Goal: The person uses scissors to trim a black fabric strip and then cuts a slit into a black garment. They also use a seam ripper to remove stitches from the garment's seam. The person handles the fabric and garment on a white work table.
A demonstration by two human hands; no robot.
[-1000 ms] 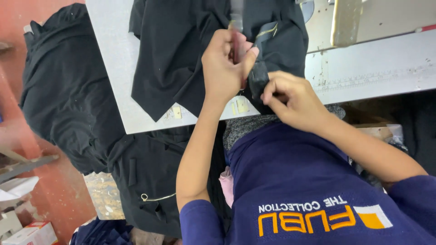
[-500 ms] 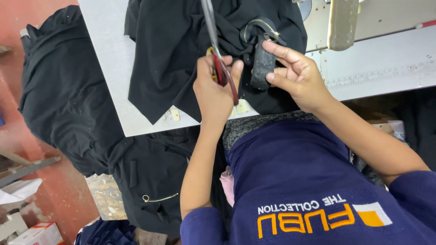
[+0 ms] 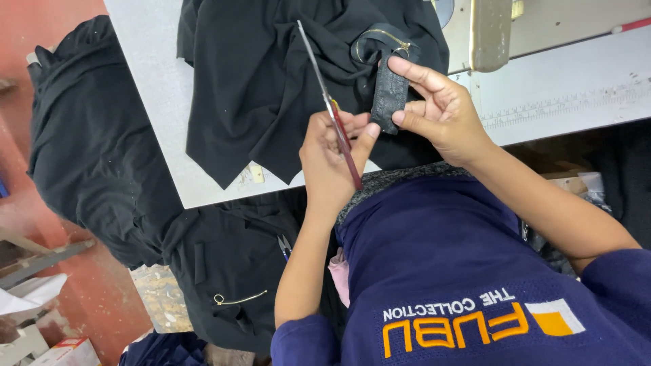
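Left hand [image 3: 332, 159] grips scissors [image 3: 329, 108], blades toward 12 o'clock; right hand [image 3: 437, 112] pinches black strip [image 3: 388, 95]: fingers risk nicking

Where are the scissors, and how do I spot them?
Look at the grey-white sewing table under the black cloth. At its near edge the left hand grips long scissors: the only shiny blade with red handles among soft black fabric.

Even, soft light; sharp focus, faint shadows.
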